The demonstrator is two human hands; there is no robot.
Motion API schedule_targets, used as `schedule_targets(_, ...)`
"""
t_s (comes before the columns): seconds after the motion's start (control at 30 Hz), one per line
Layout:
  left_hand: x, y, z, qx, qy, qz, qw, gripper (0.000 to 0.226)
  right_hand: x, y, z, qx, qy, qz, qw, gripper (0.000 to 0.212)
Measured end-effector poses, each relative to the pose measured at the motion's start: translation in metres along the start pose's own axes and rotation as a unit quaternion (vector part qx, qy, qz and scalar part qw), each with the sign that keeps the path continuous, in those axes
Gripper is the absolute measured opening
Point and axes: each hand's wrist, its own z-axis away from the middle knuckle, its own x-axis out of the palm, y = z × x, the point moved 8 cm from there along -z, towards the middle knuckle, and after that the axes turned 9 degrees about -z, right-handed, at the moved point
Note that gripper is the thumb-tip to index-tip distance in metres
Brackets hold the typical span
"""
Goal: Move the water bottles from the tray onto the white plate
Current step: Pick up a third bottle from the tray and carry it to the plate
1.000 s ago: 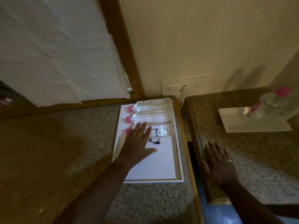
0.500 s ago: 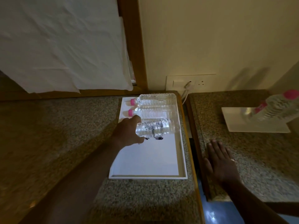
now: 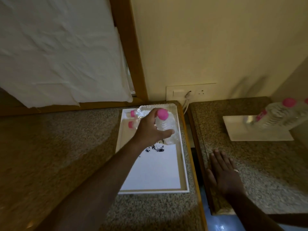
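Observation:
My left hand [image 3: 148, 130] grips a clear water bottle [image 3: 165, 129] with a pink cap, held upright above the far part of the white tray [image 3: 184, 165]. Two more pink-capped bottles [image 3: 133, 114] lie on their sides at the tray's far end, partly hidden behind my hand. My right hand [image 3: 222, 172] rests flat, fingers spread, on the right-hand counter. The white plate [image 3: 241, 130] sits at the back right of that counter, with blurred pink-capped bottles [image 3: 280, 114] standing on it.
A gap [image 3: 197, 164] separates the two granite counters. A wall socket with a plugged cable [image 3: 188, 95] sits behind the gap. A wooden frame and white cloth [image 3: 58, 55] rise at the back left. A dark mark [image 3: 155, 148] shows on the tray floor.
My left hand closed on the nearest bottle, lifted it off the tray and turned it upright. My right hand stayed flat on the right counter.

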Motion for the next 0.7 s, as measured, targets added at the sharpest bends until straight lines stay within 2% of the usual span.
schedule_targets(0.1, 0.021, 0.001, 0.002, -0.02, 0.009, 0.013, 1.0, 0.066, -0.001, 0.004, 0.003, 0.003, 0.0, -0.001, 1.0, 0.071)
schedule_targets(0.3, 0.011, 0.02, -0.012, -0.043, 0.045, -0.001, 0.998, 0.061, -0.008, 0.004, 0.002, 0.001, -0.014, 0.004, 1.0, 0.067)
schedule_targets(0.43, 0.018, 0.068, -0.026, -0.005, 0.08, 0.019, 0.997, 0.057, -0.013, 0.018, 0.007, 0.01, -0.015, 0.007, 1.0, 0.07)
schedule_targets(0.53, 0.045, 0.112, -0.045, 0.043, 0.065, 0.03, 0.997, 0.051, -0.017, 0.031, 0.011, 0.025, -0.011, 0.011, 1.0, 0.072)
schedule_targets(0.7, 0.138, 0.16, -0.08, 0.071, -0.003, 0.006, 0.997, 0.063, -0.027, 0.061, 0.024, 0.046, -0.003, 0.014, 0.999, 0.072)
